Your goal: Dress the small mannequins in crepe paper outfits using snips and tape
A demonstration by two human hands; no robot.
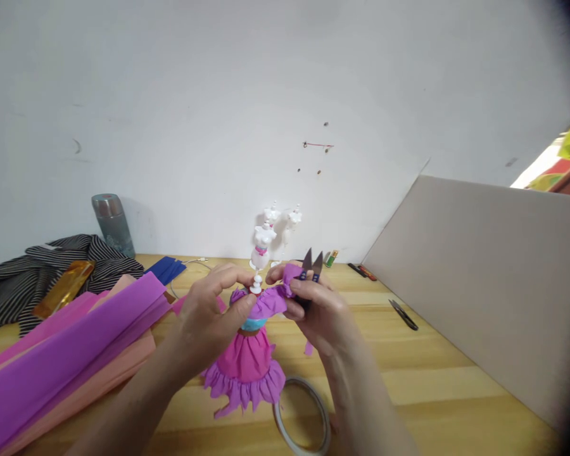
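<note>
A small white dress form (256,286) wears a paper dress (243,360) with a pink skirt, a ruffled purple hem and a blue and brown waist. My left hand (213,313) is closed around its shoulder, thumb at the front near the neck. A purple crepe paper strip (268,304) wraps across the top of the dress. Its right end is pinched in my right hand (323,310), which also grips thread snips (308,261) with blades pointing up and apart. The snips' handles are mostly hidden in my palm.
Purple, pink and peach crepe paper (80,361) lies at left, near a striped cloth (83,247) and a bottle (113,225). More white dress forms (265,235) stand behind. A tape roll (323,411) lies in front; other snips (403,315) lie right, before a white panel (475,272).
</note>
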